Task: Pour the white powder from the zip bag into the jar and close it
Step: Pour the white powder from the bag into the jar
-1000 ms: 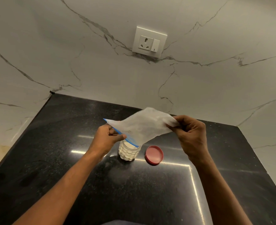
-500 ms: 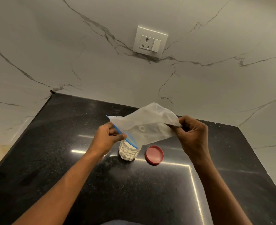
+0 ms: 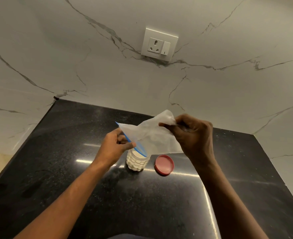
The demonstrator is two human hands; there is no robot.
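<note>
Zip bag (image 3: 152, 137) held tilted, mouth over jar (image 3: 136, 160) at mid-counter (image 3: 73, 135): blue seal pinched by left hand (image 3: 114, 147), bottom corner clenched by right hand (image 3: 194, 135). Jar judged nearly filled, bag almost emptied. Red lid (image 3: 164, 164) beside jar, not yet fitted.

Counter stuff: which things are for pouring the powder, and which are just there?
For the job: zip bag, held by left hand and right hand; jar; red lid.
Just there: wall socket; black counter.
</note>
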